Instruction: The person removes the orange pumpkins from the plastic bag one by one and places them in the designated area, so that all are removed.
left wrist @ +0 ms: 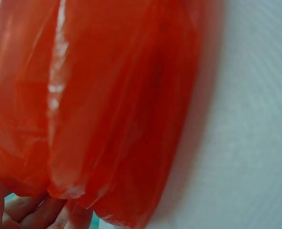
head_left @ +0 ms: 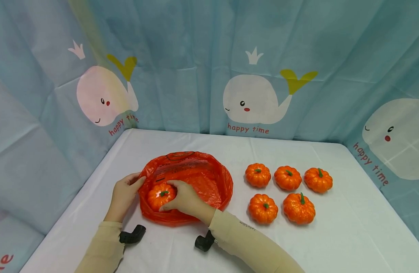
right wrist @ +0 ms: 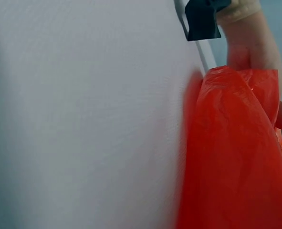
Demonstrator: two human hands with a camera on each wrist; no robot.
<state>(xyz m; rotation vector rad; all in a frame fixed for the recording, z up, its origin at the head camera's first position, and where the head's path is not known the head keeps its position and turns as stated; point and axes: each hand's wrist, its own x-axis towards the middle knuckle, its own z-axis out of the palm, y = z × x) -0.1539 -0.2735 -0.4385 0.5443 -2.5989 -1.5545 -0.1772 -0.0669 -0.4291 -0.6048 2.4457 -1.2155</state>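
Observation:
A red plastic bag point(head_left: 209, 187) stands open-mouthed on the white table, its rim spread wide. At its left edge my left hand point(head_left: 124, 195) pinches the rim between thumb and fingers. Inside the bag's left part, my right hand point(head_left: 189, 199) grips a small orange pumpkin point(head_left: 158, 198) with a green stem, thumb in front and fingers behind. In the left wrist view, the bag's outer side point(left wrist: 117, 95) hides most of the left hand's fingers point(left wrist: 40, 212). The bag wall point(right wrist: 231, 157) covers nearly all of the pumpkin in the right wrist view.
Several more orange pumpkins point(head_left: 258, 175) sit in two rows right of the bag. Black wrist-worn camera pieces point(head_left: 132, 235) jut from both sleeves near the tabletop. A blue curtain point(head_left: 202, 76) printed with whales hangs behind and beside the table point(head_left: 353, 227).

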